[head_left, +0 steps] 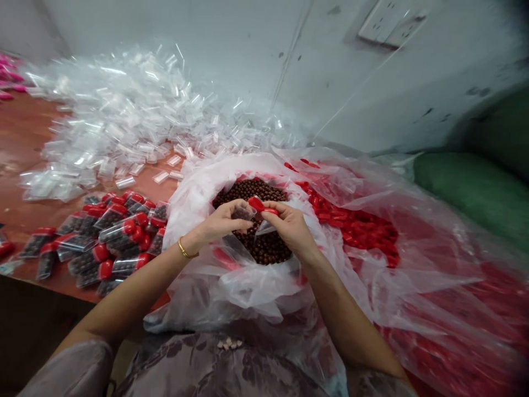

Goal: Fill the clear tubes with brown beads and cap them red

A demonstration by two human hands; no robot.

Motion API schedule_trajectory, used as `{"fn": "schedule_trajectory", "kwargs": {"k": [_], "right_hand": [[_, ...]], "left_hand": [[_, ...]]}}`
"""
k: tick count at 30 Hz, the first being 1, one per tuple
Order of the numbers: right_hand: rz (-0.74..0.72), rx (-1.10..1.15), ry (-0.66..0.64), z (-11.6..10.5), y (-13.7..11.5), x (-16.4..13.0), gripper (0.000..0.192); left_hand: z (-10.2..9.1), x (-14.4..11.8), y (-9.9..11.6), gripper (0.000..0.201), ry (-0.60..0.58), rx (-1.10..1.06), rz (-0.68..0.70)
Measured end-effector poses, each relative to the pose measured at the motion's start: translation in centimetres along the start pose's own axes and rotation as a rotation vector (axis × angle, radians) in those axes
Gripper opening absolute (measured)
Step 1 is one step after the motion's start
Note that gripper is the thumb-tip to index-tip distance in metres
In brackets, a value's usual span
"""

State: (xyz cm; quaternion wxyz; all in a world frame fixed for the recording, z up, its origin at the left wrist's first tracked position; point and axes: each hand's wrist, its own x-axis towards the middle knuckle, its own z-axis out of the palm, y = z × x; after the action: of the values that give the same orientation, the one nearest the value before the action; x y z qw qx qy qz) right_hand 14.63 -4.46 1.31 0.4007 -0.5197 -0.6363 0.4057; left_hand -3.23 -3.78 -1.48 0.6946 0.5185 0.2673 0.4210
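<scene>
Above an open bag of brown beads [268,251], my two hands meet. My left hand [225,220] is closed around a small clear plastic container [243,210]. A red cap [256,204] shows at the container's end, but whether it is seated cannot be made out. My right hand [291,223] pinches another red cap [270,211] between thumb and fingers. Below those fingers a clear piece [266,227] shows, partly hidden by the hand. The white plastic bag [190,187] has its rim folded outward around the beads.
Bead-filled containers with red caps [119,231] lie heaped on the reddish table [25,132] at left. Clear containers [124,110] pile up against the wall. A clear bag of red caps [355,226] spreads to the right, near a green sack [467,187]. A socket panel [390,22] is on the wall.
</scene>
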Motion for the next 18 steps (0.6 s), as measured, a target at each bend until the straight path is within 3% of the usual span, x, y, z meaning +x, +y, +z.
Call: {"fn": "schedule_trajectory", "kwargs": {"k": [8, 13, 15, 18], "right_hand": [[-0.216, -0.545, -0.071, -1.4, -0.5, -0.8, 0.021], [-0.344, -0.867, -0.016, -0.6, -0.5, -1.4, 0.029], [-0.314, -0.863, 0.013, -0.4, -0.2, -1.6, 0.031], [-0.174, -0.651, 0.024, -0.4, 0.1, -1.7, 0.030]], "left_hand": [[-0.1, 0.0, -0.2, 0.028, -0.063, 0.057, -0.001], [0.2, -0.1, 0.0, 0.029, -0.060, 0.067, -0.003], [0.2, -0.1, 0.0, 0.031, -0.038, 0.065, -0.005], [0.3, -0.1, 0.0, 0.032, 0.045, 0.055, 0.027]]}}
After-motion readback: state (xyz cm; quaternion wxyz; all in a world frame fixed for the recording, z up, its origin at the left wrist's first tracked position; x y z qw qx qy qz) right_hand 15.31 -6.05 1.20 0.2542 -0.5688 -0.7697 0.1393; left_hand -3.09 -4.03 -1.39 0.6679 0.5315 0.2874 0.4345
